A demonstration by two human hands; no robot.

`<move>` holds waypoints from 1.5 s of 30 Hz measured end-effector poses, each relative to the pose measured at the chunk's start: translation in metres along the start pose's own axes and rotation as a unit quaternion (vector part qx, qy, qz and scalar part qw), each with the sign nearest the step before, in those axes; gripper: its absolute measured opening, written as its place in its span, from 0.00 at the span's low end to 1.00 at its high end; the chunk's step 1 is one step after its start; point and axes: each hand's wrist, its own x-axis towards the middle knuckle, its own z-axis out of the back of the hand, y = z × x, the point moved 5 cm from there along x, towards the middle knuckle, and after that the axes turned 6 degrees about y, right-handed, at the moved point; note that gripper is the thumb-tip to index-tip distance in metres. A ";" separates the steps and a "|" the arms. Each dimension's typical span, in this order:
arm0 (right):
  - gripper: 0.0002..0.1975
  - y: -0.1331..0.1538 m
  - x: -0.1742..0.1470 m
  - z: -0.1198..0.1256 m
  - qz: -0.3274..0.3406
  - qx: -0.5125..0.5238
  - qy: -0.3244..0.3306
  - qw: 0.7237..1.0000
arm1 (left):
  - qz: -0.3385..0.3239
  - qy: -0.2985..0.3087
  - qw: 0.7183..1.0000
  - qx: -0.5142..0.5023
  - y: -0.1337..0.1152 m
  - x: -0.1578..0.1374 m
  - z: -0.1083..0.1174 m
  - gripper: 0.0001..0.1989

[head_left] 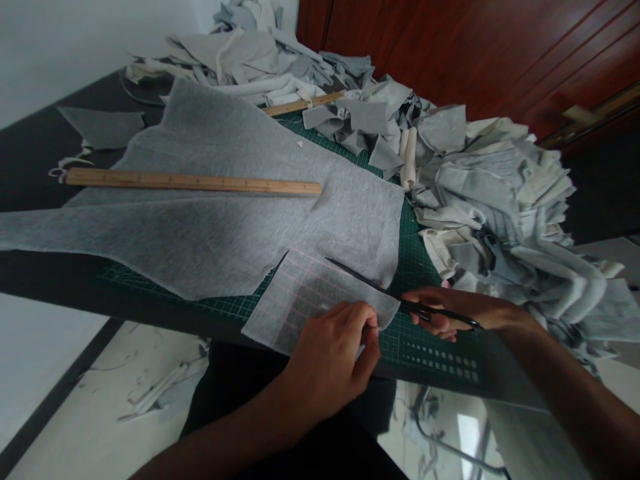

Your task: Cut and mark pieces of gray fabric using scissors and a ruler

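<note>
A small grey piece of fabric (305,287) with a grid of pale reddish lines lies at the table's front edge. My left hand (335,347) pinches its near right part between thumb and fingers. In my right hand (445,310) is a pair of black scissors (423,308), the fingers wrapped round the handles. The blades point left and lie along the far edge of the lined fabric, partly hidden by it. Just beyond spreads a large grey cloth (225,233), with a wooden ruler (195,181) lying across it.
Under the cloth is a green cutting mat (420,260) on a dark table (30,273). Heaped fabric scraps (480,187) line the back and right side. A second wooden stick (305,104) lies near the back. Behind stands a reddish wooden door (450,53).
</note>
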 end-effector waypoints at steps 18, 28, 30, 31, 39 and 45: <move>0.29 0.007 -0.002 0.003 -0.020 0.010 0.001 1.000 | 0.010 0.016 1.000 -0.006 -0.003 0.003 0.000 0.04; 0.26 0.011 -0.001 0.006 -0.068 0.022 -0.001 0.997 | 0.005 0.013 1.000 -0.021 -0.001 0.006 0.000 0.03; 0.23 0.012 -0.001 0.007 -0.068 0.015 0.002 0.998 | 0.009 0.016 1.000 -0.021 0.000 0.007 -0.001 0.04; 0.22 0.012 -0.001 0.007 -0.066 0.013 0.005 0.998 | 0.012 0.018 1.000 -0.021 0.000 0.007 -0.001 0.04; 0.18 0.010 0.002 0.007 -0.065 0.040 0.023 0.997 | 0.022 0.026 0.999 -0.032 0.000 0.006 -0.001 0.03; 0.25 -0.006 0.000 0.014 -0.052 0.053 0.017 0.997 | 0.030 0.028 0.997 -0.063 0.000 0.006 0.002 0.03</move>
